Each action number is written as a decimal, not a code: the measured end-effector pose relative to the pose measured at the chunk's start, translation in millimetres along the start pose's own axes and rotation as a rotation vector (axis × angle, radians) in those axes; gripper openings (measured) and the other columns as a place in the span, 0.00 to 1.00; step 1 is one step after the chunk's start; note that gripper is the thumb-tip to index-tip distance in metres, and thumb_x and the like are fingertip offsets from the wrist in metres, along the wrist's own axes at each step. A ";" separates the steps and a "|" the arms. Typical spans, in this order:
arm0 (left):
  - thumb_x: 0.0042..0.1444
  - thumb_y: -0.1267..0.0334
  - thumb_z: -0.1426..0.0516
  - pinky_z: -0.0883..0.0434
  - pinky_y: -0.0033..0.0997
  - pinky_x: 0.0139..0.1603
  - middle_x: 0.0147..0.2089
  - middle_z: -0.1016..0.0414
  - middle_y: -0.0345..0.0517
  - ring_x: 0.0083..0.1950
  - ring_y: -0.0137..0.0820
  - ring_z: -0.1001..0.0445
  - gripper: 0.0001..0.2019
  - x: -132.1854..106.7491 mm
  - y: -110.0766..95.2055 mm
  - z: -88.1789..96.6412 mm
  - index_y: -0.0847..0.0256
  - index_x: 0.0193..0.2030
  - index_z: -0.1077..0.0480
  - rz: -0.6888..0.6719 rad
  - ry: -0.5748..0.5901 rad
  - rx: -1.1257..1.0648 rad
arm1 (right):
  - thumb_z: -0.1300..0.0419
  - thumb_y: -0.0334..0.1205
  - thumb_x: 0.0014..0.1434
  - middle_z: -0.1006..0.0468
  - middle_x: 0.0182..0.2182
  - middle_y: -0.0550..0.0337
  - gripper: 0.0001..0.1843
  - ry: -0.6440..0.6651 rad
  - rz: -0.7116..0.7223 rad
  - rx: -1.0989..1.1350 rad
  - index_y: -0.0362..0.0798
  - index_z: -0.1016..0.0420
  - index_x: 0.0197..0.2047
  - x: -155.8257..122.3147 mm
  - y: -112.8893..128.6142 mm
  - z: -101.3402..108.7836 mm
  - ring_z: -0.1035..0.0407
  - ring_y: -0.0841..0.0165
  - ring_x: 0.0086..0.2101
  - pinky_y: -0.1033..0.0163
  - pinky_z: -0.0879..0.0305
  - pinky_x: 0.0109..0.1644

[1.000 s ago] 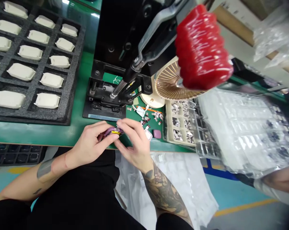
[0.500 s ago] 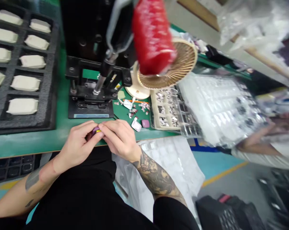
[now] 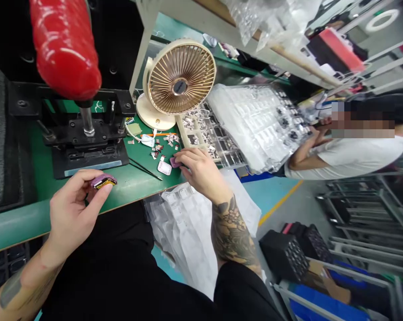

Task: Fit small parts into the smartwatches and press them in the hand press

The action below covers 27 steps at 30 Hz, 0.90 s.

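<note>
My left hand pinches a small purple part with a yellow strip between thumb and fingers, just above the green bench's front edge. My right hand reaches right across the bench, and its fingertips close on a second small purple piece lying on the mat. A white rounded part lies just left of that piece. Behind my left hand stands a black hand press with a red-wrapped lever handle.
A beige desk fan stands behind scattered small metal bits. A compartment tray of parts and clear blister trays lie to the right. A co-worker in a white shirt sits further right. White bags hang below the bench.
My hands have come apart: the left keeps the purple part, the right has moved right to the other purple piece. The view has swung to the right, bringing the co-worker into sight.
</note>
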State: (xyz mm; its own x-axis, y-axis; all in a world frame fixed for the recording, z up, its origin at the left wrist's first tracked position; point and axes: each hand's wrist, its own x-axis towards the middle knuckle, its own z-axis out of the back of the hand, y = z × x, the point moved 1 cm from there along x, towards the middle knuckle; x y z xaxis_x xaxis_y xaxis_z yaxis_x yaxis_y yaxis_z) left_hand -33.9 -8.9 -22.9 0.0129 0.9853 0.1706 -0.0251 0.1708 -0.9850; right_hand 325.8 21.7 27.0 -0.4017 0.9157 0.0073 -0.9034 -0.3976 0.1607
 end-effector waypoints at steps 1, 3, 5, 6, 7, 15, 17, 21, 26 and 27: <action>0.70 0.66 0.28 0.17 0.27 0.56 0.53 0.12 0.45 0.53 0.32 0.12 0.10 -0.3 0.0 -0.4 0.56 0.55 0.17 0.032 -0.014 -0.021 | 0.41 0.24 0.69 0.12 0.60 0.53 0.15 -0.008 0.009 -0.005 0.51 0.21 0.51 1.1 0.7 -2.5 0.23 0.52 0.64 0.40 0.30 0.71; 0.71 0.64 0.29 0.16 0.25 0.48 0.53 0.11 0.46 0.47 0.30 0.12 0.10 -0.2 -1.7 -1.9 0.57 0.56 0.20 0.079 -0.035 -0.086 | 0.39 0.25 0.68 0.12 0.58 0.53 0.14 -0.042 0.036 -0.018 0.51 0.20 0.51 3.1 1.2 -6.7 0.21 0.53 0.61 0.40 0.32 0.71; 0.72 0.63 0.29 0.18 0.24 0.38 0.50 0.10 0.46 0.38 0.28 0.14 0.14 1.6 -4.9 -3.7 0.57 0.61 0.22 0.104 -0.040 -0.171 | 0.37 0.27 0.67 0.12 0.57 0.53 0.14 -0.082 0.062 -0.027 0.51 0.19 0.52 4.8 -2.5 -9.7 0.19 0.52 0.59 0.40 0.31 0.69; 0.73 0.62 0.30 0.19 0.24 0.35 0.48 0.10 0.46 0.34 0.27 0.15 0.16 3.0 -6.4 -4.5 0.57 0.63 0.22 0.109 -0.040 -0.206 | 0.37 0.28 0.67 0.11 0.56 0.53 0.13 -0.102 0.074 -0.028 0.52 0.19 0.52 5.8 -5.9 -10.9 0.19 0.52 0.57 0.40 0.30 0.68; 0.73 0.62 0.30 0.18 0.25 0.33 0.46 0.10 0.46 0.32 0.27 0.15 0.17 4.5 -7.7 -4.9 0.58 0.65 0.22 0.111 -0.041 -0.236 | 0.36 0.30 0.68 0.11 0.54 0.53 0.13 -0.125 0.088 -0.025 0.52 0.19 0.53 6.9 -9.8 -11.9 0.18 0.52 0.55 0.40 0.30 0.67; 0.72 0.64 0.30 0.10 0.30 0.43 0.51 0.09 0.50 0.47 0.38 0.07 0.22 4.9 -3.4 -5.1 0.58 0.71 0.21 0.123 -0.001 -0.337 | 0.29 0.33 0.68 0.11 0.51 0.54 0.18 -0.441 0.183 0.152 0.55 0.18 0.60 29.6 22.3 0.1 0.14 0.56 0.50 0.48 0.16 0.58; 0.73 0.63 0.31 0.10 0.31 0.45 0.53 0.09 0.50 0.49 0.40 0.06 0.23 3.6 -0.8 -5.6 0.58 0.72 0.22 0.145 0.019 -0.329 | 0.29 0.29 0.67 0.11 0.53 0.54 0.21 -0.449 0.290 0.244 0.55 0.18 0.61 41.3 54.2 1.7 0.14 0.59 0.50 0.52 0.14 0.57; 0.73 0.62 0.31 0.09 0.35 0.52 0.58 0.09 0.52 0.52 0.40 0.07 0.26 2.3 1.6 -5.0 0.58 0.75 0.24 0.165 0.049 -0.322 | 0.30 0.26 0.68 0.13 0.55 0.47 0.22 -0.467 0.535 0.260 0.49 0.21 0.63 67.6 110.9 -5.1 0.15 0.56 0.53 0.48 0.13 0.59; 0.75 0.65 0.35 0.11 0.35 0.58 0.67 0.13 0.56 0.55 0.37 0.09 0.27 1.2 1.0 -0.9 0.58 0.79 0.27 0.105 0.100 -0.329 | 0.30 0.28 0.69 0.12 0.54 0.44 0.20 -0.445 0.652 0.221 0.45 0.22 0.62 86.6 132.3 -13.0 0.17 0.55 0.52 0.44 0.14 0.59; 0.76 0.65 0.35 0.11 0.35 0.58 0.66 0.13 0.55 0.53 0.37 0.09 0.27 1.4 0.5 -0.1 0.58 0.79 0.27 0.090 0.104 -0.335 | 0.30 0.29 0.70 0.12 0.54 0.45 0.20 -0.433 0.652 0.220 0.47 0.22 0.63 87.5 132.1 -13.6 0.17 0.56 0.51 0.44 0.15 0.57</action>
State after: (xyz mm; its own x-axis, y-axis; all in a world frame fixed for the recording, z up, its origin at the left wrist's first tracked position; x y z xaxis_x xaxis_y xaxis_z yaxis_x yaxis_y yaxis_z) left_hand -33.9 -7.5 -23.1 0.1271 0.9872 0.0964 0.2983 0.0546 -0.9529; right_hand 169.2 48.5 35.5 -0.7023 0.4630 0.5407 -0.4393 -0.8796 0.1826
